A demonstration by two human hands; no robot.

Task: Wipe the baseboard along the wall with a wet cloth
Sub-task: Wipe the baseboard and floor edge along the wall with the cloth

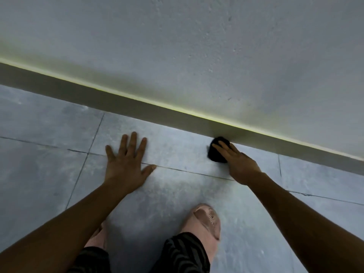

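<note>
The person crouches over a grey tiled floor (pixel 49 164) and faces a pale wall (pixel 197 46). A dark baseboard (pixel 118 103) runs along the bottom of the wall, from the upper left down to the right, and a thin yellow-green line of light lies on its top edge.

The right hand (pixel 238 164) rests on a black cloth (pixel 215 154). The fingers (pixel 222 146) lie nearly straight over the cloth and press on it; the thumb is hidden, so it is not possible to say if it holds the cloth from below. The cloth is bunched into a small lump and sits at the far edge of the floor, where it touches the bottom of the baseboard.

The left hand (pixel 126 166) is flat on the floor with the fingers spread and straight, and it holds nothing. It lies across a thin joint between two tiles, well apart from the cloth and nearer to the person than the baseboard.

At the near edge of the floor there are two pink slippers (pixel 204 223) and trousers (pixel 183 253) with dark stripes.
</note>
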